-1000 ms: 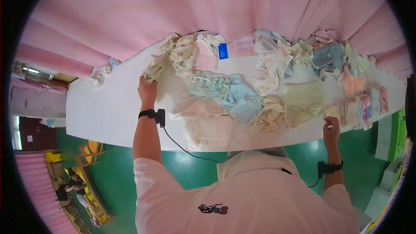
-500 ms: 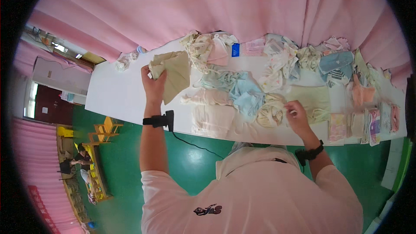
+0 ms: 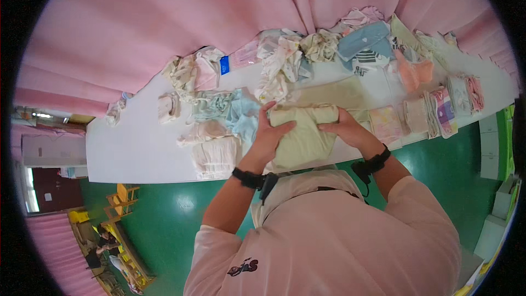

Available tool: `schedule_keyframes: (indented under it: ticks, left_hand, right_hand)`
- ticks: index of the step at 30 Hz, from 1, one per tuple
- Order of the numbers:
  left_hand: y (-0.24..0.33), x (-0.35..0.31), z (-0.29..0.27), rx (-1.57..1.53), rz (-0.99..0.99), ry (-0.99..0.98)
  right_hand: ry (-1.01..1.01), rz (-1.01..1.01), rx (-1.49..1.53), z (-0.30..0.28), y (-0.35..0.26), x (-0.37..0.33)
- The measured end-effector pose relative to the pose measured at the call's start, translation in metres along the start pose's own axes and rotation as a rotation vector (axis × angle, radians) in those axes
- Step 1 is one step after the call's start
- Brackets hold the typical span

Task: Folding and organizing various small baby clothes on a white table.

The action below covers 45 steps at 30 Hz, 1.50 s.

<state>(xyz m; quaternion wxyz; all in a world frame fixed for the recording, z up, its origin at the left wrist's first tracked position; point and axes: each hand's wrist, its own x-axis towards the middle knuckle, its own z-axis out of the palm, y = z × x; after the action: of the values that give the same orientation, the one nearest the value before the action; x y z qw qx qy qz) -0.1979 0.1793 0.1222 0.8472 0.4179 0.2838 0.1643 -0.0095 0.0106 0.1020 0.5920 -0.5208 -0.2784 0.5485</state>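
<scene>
A pale yellow-green folded cloth garment point(image 3: 304, 140) is held in front of me at the near edge of the table. My left hand point(image 3: 272, 134) grips its left side, thumb on top. At its upper right side my right hand point(image 3: 350, 127) grips it the same way. Just beyond lies a flat pale olive cloth point(image 3: 337, 92), partly covered by the held garment. Left of my left hand are a crumpled light blue cloth point(image 3: 241, 114) and a folded whitish garment point(image 3: 216, 158).
The white table point(image 3: 137, 151) carries a row of crumpled clothes along the pink curtain point(image 3: 219, 11). Folded stacks point(image 3: 433, 112) stand at the right, beside an orange cloth point(image 3: 413, 71). A small blue packet point(image 3: 224, 65) lies at the back. Another person point(image 3: 109, 244) is far off at lower left.
My left hand has come from the table's left side to the middle, and a yellow-green garment is now between both hands. My right hand has closed on it. The view has shifted right.
</scene>
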Motion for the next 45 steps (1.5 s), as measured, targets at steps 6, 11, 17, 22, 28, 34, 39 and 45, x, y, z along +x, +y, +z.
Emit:
schedule_keyframes:
  ticks: [6, 11, 17, 22, 28, 34, 39, 45]
  left_hand:
    - [-0.022, 0.05, 0.046, -0.218, -0.238, -0.234]
    - [-0.009, 0.046, 0.068, 0.195, 0.148, -0.24]
    - [0.004, -0.006, 0.07, 0.791, 0.473, -0.251]
    - [-0.002, -0.017, 0.035, 1.243, 0.298, -0.349]
    - [-0.038, -0.007, 0.011, 0.538, 0.389, -0.436]
    - [-0.027, 0.003, -0.01, 0.331, 0.262, -0.101]
    - [-0.012, 0.019, 0.008, -0.087, -0.145, -0.36]
    - [-0.005, 0.019, 0.042, -0.331, -0.246, -0.556]
  right_hand:
    - [0.263, -0.039, -0.048, -0.057, -0.029, -0.026]
    - [0.276, -0.254, -0.34, -0.071, -0.058, -0.039]
    - [0.026, -0.709, -0.947, -0.038, -0.107, -0.065]
    - [-0.168, -0.291, -0.919, -0.02, -0.125, -0.065]
    - [0.007, -0.042, -0.494, -0.025, -0.116, -0.046]
    - [0.376, -0.272, -0.217, -0.024, -0.139, -0.041]
    - [0.347, -0.344, -0.166, 0.0, -0.154, -0.036]
    - [0.222, -0.187, 0.112, 0.022, -0.131, -0.034]
